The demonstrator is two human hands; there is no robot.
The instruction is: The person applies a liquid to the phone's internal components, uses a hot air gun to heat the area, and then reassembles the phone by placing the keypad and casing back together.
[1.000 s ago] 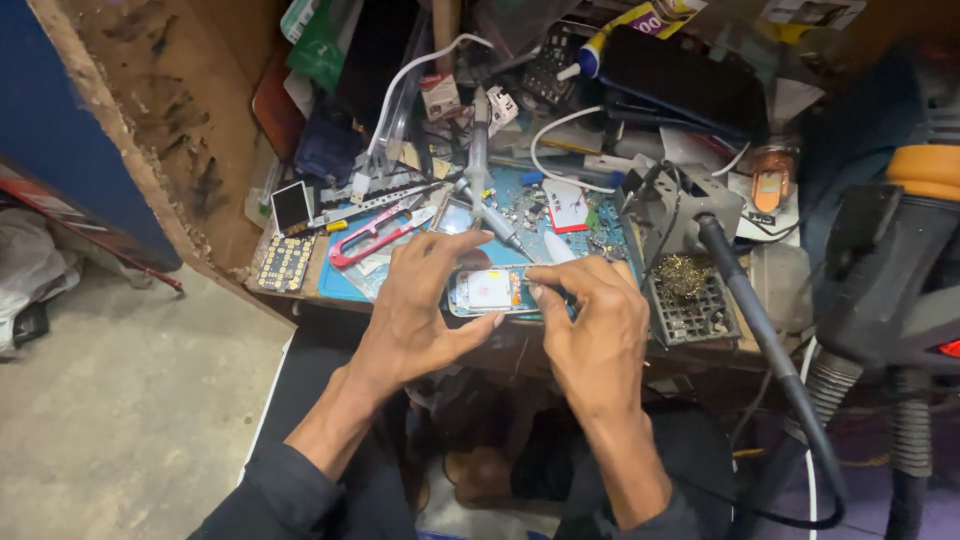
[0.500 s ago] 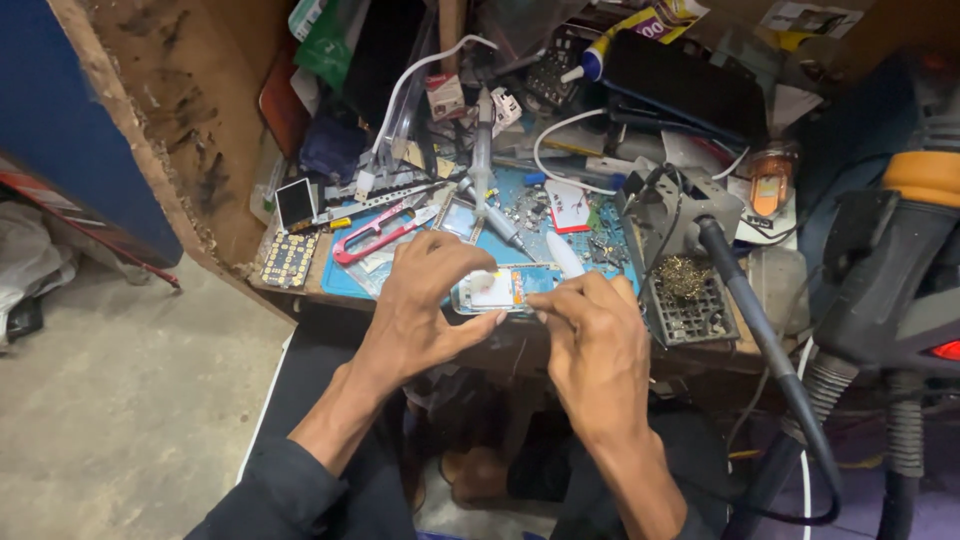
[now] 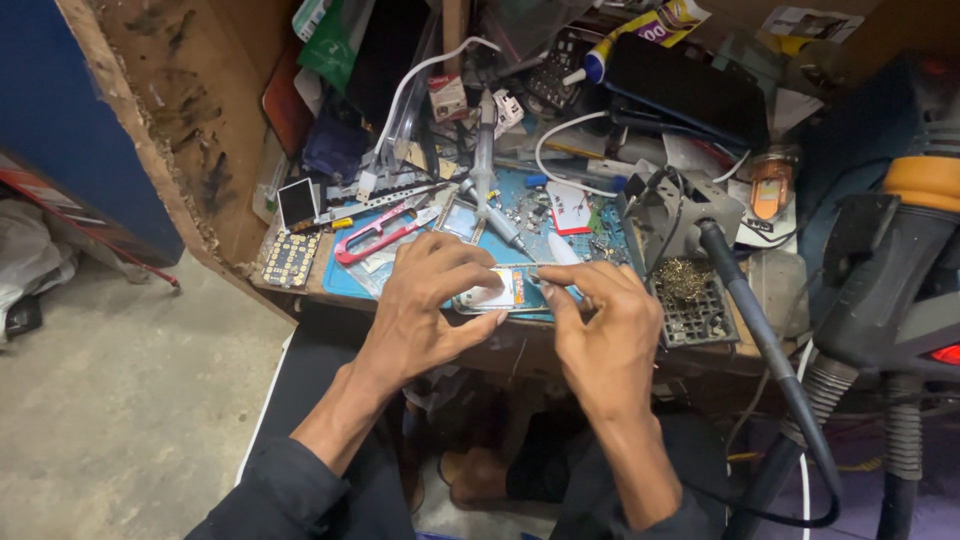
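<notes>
Both hands work on a small phone at the table's front edge.

Head view: the left hand [image 3: 425,310] grips the small phone [image 3: 490,293] from the side; the right hand [image 3: 605,335] pinches its right end over the blue mat [image 3: 345,280], near red snips [image 3: 375,232].

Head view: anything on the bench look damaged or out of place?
Yes: the wooden side panel left of the bench is chipped and stained along its edge. The small phone sits steady between the left hand and right hand.
</notes>
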